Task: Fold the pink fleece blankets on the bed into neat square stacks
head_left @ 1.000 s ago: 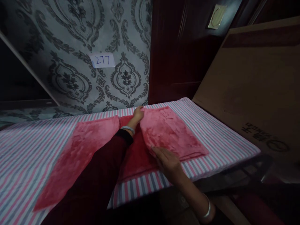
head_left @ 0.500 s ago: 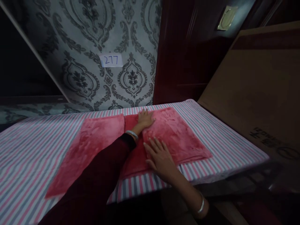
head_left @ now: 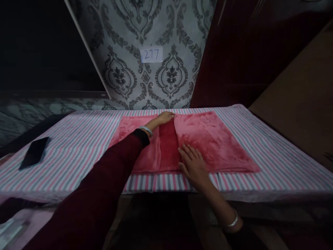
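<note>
A pinkish-red plush cloth (head_left: 215,142) lies on the table, its two sides folded inward with a darker red strip showing between them. My left hand (head_left: 166,117) is at the far end of that strip, its fingers closed at the far inner corner of the right fold. Near the front of the same fold, my right hand (head_left: 194,166) rests with fingers stretched out over its inner edge. My left forearm hides part of the left fold.
A striped tablecloth (head_left: 75,139) covers the table. On its left lies a black phone (head_left: 35,152). A dark screen (head_left: 49,48) stands at the back left, and a cardboard box (head_left: 301,97) at the right. A paper marked 277 (head_left: 151,54) is on the wall.
My left hand has gone from lying spread on the cloth to closing at the right fold's far corner. The left fold sits straighter. The view has swung left, bringing in the phone.
</note>
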`<action>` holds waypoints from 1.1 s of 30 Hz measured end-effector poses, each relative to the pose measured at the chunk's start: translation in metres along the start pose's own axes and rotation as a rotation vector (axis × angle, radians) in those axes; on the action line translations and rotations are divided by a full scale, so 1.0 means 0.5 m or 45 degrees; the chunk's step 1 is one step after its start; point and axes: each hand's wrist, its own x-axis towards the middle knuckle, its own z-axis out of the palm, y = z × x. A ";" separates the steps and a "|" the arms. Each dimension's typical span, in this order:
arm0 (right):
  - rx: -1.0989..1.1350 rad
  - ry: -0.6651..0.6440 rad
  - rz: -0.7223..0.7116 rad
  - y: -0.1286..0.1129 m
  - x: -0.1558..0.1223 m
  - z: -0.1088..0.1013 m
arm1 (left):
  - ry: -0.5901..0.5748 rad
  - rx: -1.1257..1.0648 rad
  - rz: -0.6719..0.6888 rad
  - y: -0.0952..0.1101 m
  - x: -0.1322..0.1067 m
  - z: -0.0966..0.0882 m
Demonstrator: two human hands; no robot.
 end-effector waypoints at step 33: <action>0.862 0.269 0.125 -0.202 0.051 0.072 | 0.296 0.189 -0.361 -0.131 -0.003 -0.063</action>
